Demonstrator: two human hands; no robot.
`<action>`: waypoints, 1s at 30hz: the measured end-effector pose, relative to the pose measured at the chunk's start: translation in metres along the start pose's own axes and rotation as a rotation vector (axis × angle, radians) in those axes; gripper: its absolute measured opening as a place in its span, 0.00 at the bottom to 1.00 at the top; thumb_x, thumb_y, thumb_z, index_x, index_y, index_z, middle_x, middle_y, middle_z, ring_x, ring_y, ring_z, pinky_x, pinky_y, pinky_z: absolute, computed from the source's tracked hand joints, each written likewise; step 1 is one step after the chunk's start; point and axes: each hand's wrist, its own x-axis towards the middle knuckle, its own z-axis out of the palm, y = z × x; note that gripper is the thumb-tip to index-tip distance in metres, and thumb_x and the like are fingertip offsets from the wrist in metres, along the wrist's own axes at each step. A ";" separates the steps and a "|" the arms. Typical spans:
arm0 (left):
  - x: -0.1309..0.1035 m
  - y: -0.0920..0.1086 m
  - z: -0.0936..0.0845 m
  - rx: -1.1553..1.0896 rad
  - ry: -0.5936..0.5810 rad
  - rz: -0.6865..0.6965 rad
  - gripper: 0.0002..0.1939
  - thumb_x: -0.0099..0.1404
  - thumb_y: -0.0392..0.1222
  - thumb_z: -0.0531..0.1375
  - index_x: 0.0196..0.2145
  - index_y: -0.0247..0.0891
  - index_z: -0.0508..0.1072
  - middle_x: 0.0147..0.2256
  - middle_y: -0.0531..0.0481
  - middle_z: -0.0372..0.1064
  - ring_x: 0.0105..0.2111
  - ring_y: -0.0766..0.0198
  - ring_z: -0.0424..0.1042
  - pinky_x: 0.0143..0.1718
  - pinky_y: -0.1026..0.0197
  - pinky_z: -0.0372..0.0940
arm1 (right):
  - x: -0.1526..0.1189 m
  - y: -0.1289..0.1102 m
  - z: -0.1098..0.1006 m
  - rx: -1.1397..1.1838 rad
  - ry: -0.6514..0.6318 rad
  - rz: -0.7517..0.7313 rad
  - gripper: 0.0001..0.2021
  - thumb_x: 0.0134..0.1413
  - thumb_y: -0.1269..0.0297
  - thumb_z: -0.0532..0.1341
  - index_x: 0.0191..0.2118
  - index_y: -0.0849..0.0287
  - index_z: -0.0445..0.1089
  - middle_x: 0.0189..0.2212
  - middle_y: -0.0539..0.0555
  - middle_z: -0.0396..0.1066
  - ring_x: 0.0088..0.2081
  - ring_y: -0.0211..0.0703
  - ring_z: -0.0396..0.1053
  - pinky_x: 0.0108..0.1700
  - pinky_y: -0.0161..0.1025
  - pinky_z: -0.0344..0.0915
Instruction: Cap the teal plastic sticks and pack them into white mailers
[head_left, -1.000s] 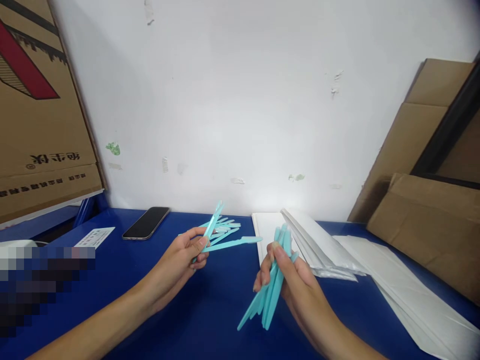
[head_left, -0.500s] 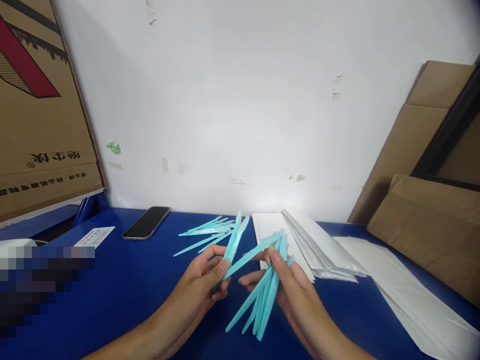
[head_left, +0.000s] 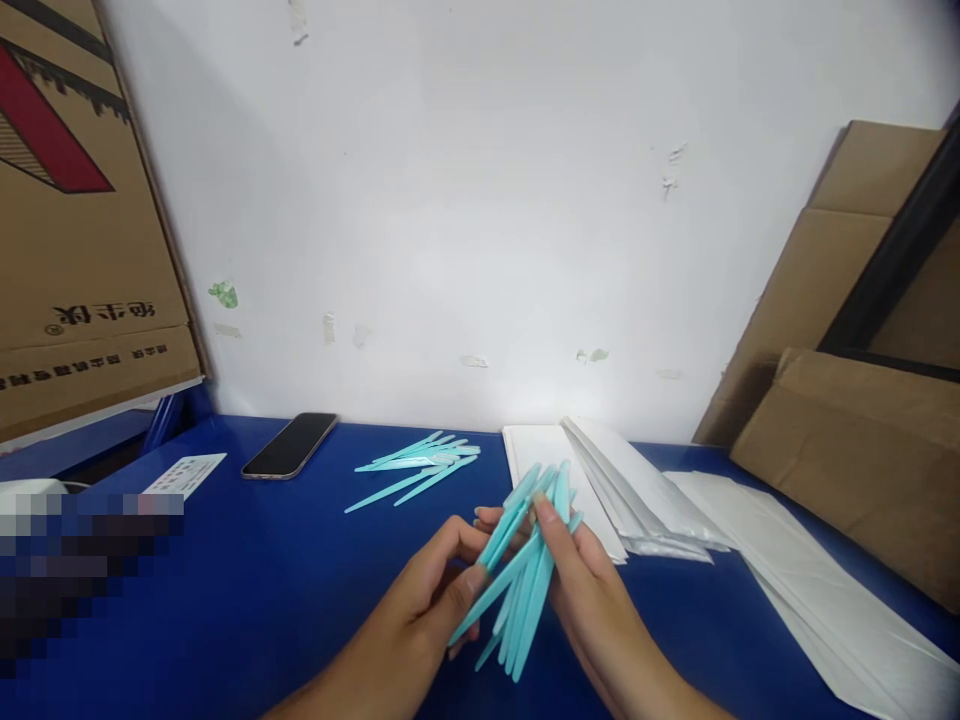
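Turquoise eyebrow razors (head_left: 531, 590), slim with tapered handles, fan out from my right hand (head_left: 585, 570), which is closed round them with the thumb pressed on top. My left hand (head_left: 446, 590) pinches a few more razors (head_left: 504, 535) between thumb and fingers, right against the right hand's bunch. The two groups overlap, so I cannot tell exactly where one ends. Farther back on the blue table (head_left: 225, 600), a loose pile of the same razors (head_left: 420, 462) lies with handles pointing mostly left.
White paper-like packets (head_left: 630, 490) lie behind my right hand, with more white sheets (head_left: 817, 590) at the right. A phone (head_left: 291, 446) and a printed card (head_left: 185, 474) lie at the left. Cardboard boxes (head_left: 82, 250) and brown cardboard (head_left: 855, 460) stand at the sides.
My left hand has moved right and down, bringing its razors up against those in my right hand. The right hand has barely moved, and the pile on the table looks unchanged.
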 end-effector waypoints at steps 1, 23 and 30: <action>0.000 0.000 0.001 0.035 -0.002 0.021 0.19 0.69 0.61 0.56 0.40 0.41 0.71 0.34 0.52 0.64 0.30 0.65 0.62 0.32 0.64 0.61 | 0.000 0.001 0.000 0.007 -0.012 0.004 0.28 0.53 0.38 0.65 0.49 0.57 0.74 0.43 0.59 0.80 0.48 0.60 0.76 0.48 0.53 0.72; -0.003 -0.006 0.008 0.438 -0.040 0.085 0.18 0.75 0.49 0.49 0.42 0.40 0.77 0.31 0.49 0.73 0.29 0.61 0.73 0.33 0.64 0.69 | 0.001 0.001 0.009 -0.036 -0.166 0.041 0.20 0.61 0.43 0.62 0.45 0.54 0.62 0.38 0.51 0.76 0.26 0.41 0.73 0.27 0.38 0.68; -0.007 -0.002 0.007 0.660 -0.045 0.344 0.15 0.73 0.43 0.49 0.42 0.41 0.76 0.33 0.51 0.76 0.31 0.62 0.73 0.37 0.66 0.69 | -0.006 -0.006 0.009 -0.120 -0.204 0.036 0.21 0.60 0.43 0.63 0.45 0.56 0.66 0.35 0.52 0.75 0.35 0.44 0.74 0.37 0.38 0.71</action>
